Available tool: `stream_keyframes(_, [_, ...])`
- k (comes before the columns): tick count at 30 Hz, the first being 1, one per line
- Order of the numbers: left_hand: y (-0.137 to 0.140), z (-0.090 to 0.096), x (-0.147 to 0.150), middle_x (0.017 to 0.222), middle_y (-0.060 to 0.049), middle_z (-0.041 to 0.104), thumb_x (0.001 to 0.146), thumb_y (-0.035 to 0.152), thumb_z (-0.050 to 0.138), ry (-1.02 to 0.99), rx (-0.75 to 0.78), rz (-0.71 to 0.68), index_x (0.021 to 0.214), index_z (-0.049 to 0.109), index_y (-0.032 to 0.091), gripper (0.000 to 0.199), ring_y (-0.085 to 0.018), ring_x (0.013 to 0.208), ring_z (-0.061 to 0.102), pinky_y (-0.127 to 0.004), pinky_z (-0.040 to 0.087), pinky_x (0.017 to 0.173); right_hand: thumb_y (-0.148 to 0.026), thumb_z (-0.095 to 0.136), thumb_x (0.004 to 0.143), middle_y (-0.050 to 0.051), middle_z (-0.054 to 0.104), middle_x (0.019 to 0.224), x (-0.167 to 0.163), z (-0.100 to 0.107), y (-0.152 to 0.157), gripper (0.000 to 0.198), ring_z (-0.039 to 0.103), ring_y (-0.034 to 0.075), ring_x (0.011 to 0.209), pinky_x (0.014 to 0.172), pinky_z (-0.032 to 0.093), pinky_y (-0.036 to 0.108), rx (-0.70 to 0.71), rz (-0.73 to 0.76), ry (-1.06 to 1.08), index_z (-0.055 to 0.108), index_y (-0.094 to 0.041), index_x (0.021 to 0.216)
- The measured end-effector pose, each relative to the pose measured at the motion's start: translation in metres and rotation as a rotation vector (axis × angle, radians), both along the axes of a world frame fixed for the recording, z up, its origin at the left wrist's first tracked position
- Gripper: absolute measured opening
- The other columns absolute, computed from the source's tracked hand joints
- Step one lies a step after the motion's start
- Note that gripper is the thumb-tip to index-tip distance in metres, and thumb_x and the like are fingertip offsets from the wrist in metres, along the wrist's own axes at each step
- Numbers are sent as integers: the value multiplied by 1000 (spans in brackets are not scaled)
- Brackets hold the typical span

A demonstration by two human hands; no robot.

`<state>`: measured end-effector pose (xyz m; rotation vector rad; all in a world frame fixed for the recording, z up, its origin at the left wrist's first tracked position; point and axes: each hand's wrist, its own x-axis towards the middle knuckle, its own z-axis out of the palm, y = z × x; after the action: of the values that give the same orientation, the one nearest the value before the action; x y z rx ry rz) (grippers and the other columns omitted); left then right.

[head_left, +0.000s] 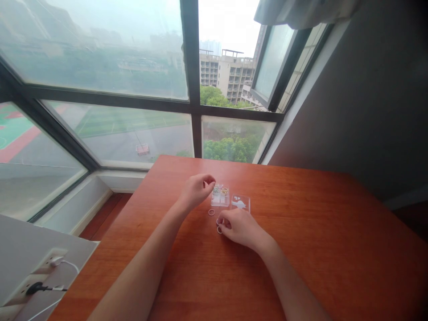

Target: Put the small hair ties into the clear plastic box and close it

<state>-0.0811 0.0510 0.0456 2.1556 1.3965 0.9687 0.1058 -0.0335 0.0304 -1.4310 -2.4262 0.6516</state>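
Note:
My left hand [198, 189] is at the left edge of a small clear plastic box [220, 201], its thumb and forefinger pinched together. Whether anything sits in that pinch is too small to tell. Inside the box lie several small rings, some greenish, some gold-coloured. My right hand [239, 227] rests low over the table, fingers closed near a pale ring [219, 230]; its fingertips partly cover another ring, and I cannot make out what they grip. A further pale ring [211, 212] lies flat in front of the box. Behind the right hand is a clear lid [241, 203] with white markings.
The reddish-brown wooden table [301, 249] reaches to a large window with dark frames [196, 89]. One pane at the right [277, 67] stands open. Low on the left wall, plugs and cords hang from a socket panel [43, 272].

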Motion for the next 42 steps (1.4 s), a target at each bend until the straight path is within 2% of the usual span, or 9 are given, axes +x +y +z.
stream_keyframes(7, [0, 1, 0, 74, -3, 68, 80, 24, 55, 7, 15, -9, 81, 69, 17, 17, -12, 63, 56, -21, 40, 55, -21, 56, 83, -4, 65, 64, 4, 2, 4, 10, 55, 10, 59, 56, 33, 21, -59, -28, 146, 66, -22, 81])
stream_keyframes(11, [0, 2, 0, 74, -2, 68, 80, 23, 55, 10, 6, -18, 80, 69, 17, 15, -11, 62, 55, -20, 39, 55, -23, 58, 82, -4, 65, 64, 4, 2, 7, 8, 55, 10, 59, 55, 32, 21, -35, -66, 172, 65, -21, 78])
stream_keyframes(16, [-1, 1, 1, 73, -2, 67, 80, 23, 55, 9, -8, -28, 80, 69, 16, 15, -11, 63, 56, -20, 39, 56, -22, 57, 82, -4, 66, 66, 5, 0, 8, 9, 55, 10, 59, 56, 32, 21, -21, -57, 144, 66, -22, 80])
stream_keyframes(22, [0, -1, 0, 73, -2, 68, 80, 23, 55, 12, -4, -19, 80, 69, 16, 16, -12, 63, 56, -21, 39, 56, -22, 59, 82, -2, 70, 74, 6, 2, 9, 9, 59, 14, 72, 58, 31, 23, 38, -129, -6, 68, -24, 82])
stream_keyframes(29, [0, -1, 0, 73, -2, 68, 80, 23, 54, 6, -6, -21, 79, 69, 17, 16, -12, 64, 57, -21, 40, 56, -25, 56, 85, -2, 71, 83, 3, 2, 3, 11, 61, 14, 76, 63, 34, 23, 44, -33, 18, 67, -25, 88])
stream_keyframes(36, [0, -2, -1, 73, -2, 68, 80, 24, 54, 7, 1, -22, 80, 69, 17, 16, -12, 63, 57, -20, 40, 56, -21, 58, 82, -1, 70, 79, 1, 2, 1, 10, 61, 14, 73, 62, 34, 23, 46, 5, -5, 67, -24, 84])
stream_keyframes(42, [0, -2, -1, 73, -2, 68, 80, 23, 55, 9, 4, -20, 80, 69, 17, 16, -12, 63, 57, -21, 40, 56, -22, 55, 85, -2, 69, 73, 6, 5, 5, 13, 59, 12, 67, 59, 34, 22, 49, -68, 42, 68, -24, 83])
